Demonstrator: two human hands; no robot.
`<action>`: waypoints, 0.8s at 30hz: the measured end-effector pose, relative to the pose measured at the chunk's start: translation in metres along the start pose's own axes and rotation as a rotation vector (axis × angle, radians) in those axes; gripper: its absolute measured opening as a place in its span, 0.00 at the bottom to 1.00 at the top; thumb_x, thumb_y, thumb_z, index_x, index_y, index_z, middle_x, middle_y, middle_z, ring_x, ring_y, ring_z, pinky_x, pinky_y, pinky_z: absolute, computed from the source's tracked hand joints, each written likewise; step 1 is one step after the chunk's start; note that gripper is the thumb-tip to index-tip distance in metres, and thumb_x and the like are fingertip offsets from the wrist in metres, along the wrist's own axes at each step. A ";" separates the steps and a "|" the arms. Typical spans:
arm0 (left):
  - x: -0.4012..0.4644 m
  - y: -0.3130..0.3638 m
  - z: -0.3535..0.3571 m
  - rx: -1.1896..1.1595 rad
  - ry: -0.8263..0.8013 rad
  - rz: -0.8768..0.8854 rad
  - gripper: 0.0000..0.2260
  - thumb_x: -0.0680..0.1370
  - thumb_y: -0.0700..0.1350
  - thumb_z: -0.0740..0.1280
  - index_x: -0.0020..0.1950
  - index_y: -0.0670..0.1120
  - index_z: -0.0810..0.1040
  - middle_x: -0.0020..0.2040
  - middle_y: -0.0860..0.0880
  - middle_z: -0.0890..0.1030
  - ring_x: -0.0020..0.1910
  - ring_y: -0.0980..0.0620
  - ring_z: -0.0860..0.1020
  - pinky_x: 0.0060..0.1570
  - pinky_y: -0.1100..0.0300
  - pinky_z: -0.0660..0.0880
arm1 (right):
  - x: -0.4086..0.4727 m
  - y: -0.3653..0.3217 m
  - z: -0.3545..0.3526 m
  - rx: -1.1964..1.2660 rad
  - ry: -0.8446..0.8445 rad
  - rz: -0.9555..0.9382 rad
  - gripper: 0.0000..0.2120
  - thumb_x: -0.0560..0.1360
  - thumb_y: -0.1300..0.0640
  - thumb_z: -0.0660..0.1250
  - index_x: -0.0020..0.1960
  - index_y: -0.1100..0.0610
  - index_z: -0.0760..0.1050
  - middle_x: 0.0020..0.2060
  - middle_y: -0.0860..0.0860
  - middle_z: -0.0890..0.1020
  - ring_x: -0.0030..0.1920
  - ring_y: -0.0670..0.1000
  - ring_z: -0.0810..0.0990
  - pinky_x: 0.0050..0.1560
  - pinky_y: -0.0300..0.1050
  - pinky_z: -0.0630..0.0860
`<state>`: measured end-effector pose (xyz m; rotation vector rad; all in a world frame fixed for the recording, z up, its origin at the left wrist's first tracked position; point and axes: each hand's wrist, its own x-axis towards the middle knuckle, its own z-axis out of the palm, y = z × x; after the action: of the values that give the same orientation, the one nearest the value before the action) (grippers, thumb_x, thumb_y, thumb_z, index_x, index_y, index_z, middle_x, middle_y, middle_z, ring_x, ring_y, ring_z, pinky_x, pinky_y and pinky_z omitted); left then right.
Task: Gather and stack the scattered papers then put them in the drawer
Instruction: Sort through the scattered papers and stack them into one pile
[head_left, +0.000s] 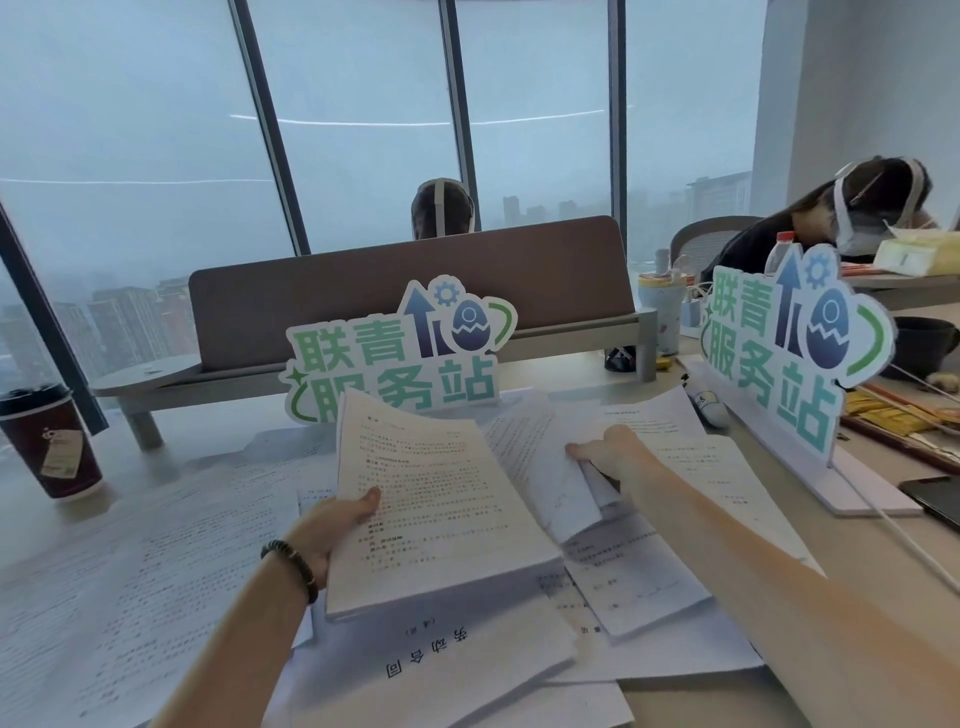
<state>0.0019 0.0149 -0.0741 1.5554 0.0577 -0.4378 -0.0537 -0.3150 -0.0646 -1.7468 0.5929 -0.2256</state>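
Note:
My left hand (332, 525) grips a thick stack of printed papers (441, 514) by its left edge, thumb on top, and holds it tilted above the desk. My right hand (605, 447) reaches forward and pinches a loose sheet (561, 488) just right of the stack, lifting its edge. More printed sheets lie scattered across the desk: a bundle with large characters (441, 660) under the stack, several sheets (675, 447) on the right, and others (130, 561) on the left. No drawer is in view.
Two green standing signs (395, 364) (779, 353) stand behind and right of the papers. A dark paper cup (52, 441) sits at far left. A brown divider (415, 291) crosses the back. A phone (935, 499) and cable lie right. Two persons sit beyond.

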 end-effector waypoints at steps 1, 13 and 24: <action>0.001 -0.001 0.001 0.007 0.004 -0.002 0.13 0.80 0.42 0.65 0.63 0.39 0.76 0.57 0.35 0.82 0.54 0.33 0.80 0.47 0.40 0.80 | -0.001 0.001 -0.001 -0.085 -0.034 0.018 0.26 0.75 0.50 0.74 0.61 0.67 0.71 0.52 0.57 0.78 0.53 0.59 0.78 0.51 0.51 0.76; -0.002 0.001 0.000 -0.236 -0.136 -0.053 0.13 0.81 0.42 0.62 0.65 0.42 0.74 0.63 0.36 0.78 0.44 0.38 0.84 0.35 0.45 0.83 | 0.011 -0.008 -0.039 -0.183 -0.042 -0.005 0.09 0.76 0.62 0.70 0.54 0.65 0.75 0.56 0.64 0.80 0.51 0.60 0.80 0.48 0.48 0.76; -0.005 0.001 -0.001 -0.148 -0.084 -0.074 0.12 0.81 0.42 0.62 0.64 0.43 0.75 0.61 0.36 0.80 0.46 0.37 0.83 0.36 0.43 0.82 | 0.021 -0.001 -0.057 -0.171 -0.328 0.019 0.40 0.66 0.74 0.75 0.71 0.48 0.66 0.64 0.54 0.76 0.64 0.62 0.76 0.55 0.59 0.81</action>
<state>-0.0018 0.0166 -0.0719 1.3908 0.0812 -0.5452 -0.0614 -0.3744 -0.0523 -1.8908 0.3975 0.1279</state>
